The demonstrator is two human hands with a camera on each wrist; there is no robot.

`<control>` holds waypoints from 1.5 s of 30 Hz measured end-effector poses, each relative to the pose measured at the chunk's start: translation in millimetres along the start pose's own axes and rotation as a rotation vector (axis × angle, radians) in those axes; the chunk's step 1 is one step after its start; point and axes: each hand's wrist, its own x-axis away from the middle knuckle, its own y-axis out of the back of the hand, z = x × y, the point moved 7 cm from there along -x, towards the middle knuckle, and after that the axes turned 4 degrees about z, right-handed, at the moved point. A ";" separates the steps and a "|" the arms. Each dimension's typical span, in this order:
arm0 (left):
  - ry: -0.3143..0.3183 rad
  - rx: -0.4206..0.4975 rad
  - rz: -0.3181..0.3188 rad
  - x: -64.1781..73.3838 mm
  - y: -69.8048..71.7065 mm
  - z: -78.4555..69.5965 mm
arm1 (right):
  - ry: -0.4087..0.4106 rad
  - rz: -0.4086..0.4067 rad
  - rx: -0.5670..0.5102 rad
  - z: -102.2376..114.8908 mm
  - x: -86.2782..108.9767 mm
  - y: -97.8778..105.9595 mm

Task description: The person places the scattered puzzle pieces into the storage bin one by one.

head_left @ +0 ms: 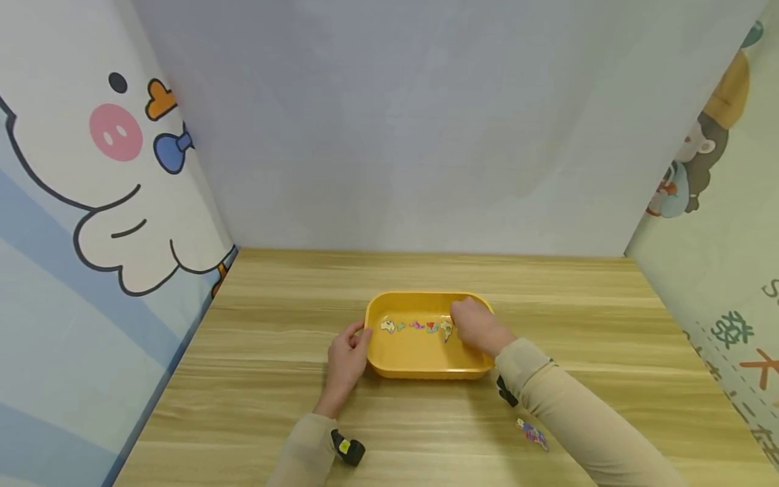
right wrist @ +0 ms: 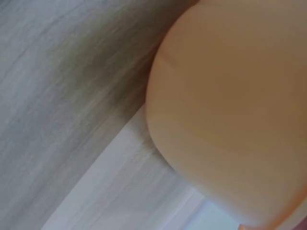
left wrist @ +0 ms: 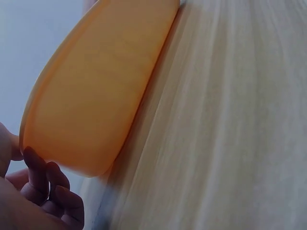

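A yellow plastic tray (head_left: 420,372) with rounded corners stands on the table. My left hand (head_left: 348,360) pinches its left rim, thumb at the edge and the index finger against the outer wall, as the left wrist view also shows. Over the right end of the tray, my right hand (head_left: 477,326) reaches down inside. Its fingertips are hidden, and I cannot tell whether they hold anything. Several small colourful flat pieces lie in a loose row on the tray floor, among them a pale piece (head_left: 387,326), a purple piece (head_left: 416,325) and a red and green piece (head_left: 432,327).
On the wood-grain table (head_left: 274,304), a purple and yellow flat piece (head_left: 532,434) lies beside my right forearm. A plain pale wall (head_left: 426,135) rises behind the table, with cartoon-printed panels on both sides. Each wrist wears a small black camera.
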 end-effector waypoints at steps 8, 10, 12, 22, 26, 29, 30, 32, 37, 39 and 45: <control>0.030 0.031 -0.016 2.6 -1.0 3.6 | -0.011 0.015 -0.018 -0.7 0.0 -3.2; 0.030 0.035 -0.017 2.8 -1.4 3.7 | -0.017 0.017 -0.023 -1.6 0.5 -4.0; 0.029 0.036 -0.022 2.6 -1.6 3.5 | -0.021 0.016 -0.026 -2.6 1.2 -4.0; 0.033 0.043 -0.022 2.6 -3.9 3.5 | 0.018 -0.041 -0.018 -4.6 4.0 -0.4; 0.035 0.046 -0.010 2.5 -3.4 3.4 | 0.057 -0.129 -0.003 6.0 9.5 14.3; 0.052 0.052 -0.004 2.8 -2.8 4.0 | 0.076 -0.145 -0.025 20.5 15.8 29.0; 0.055 0.055 -0.004 2.8 -2.5 4.2 | 0.083 -0.139 -0.031 26.1 18.1 33.6; 0.059 0.062 -0.002 3.0 -1.0 4.5 | 0.094 -0.119 -0.044 37.3 22.1 41.5; 0.052 0.055 0.011 2.7 -0.3 2.2 | 0.105 -0.129 -0.017 50.5 31.3 56.9; 0.053 0.048 0.011 2.5 -0.6 1.8 | 0.106 -0.146 -0.013 48.7 34.8 61.0; 0.051 0.024 0.000 2.4 0.5 0.8 | 0.043 -0.156 -0.047 18.8 46.0 68.6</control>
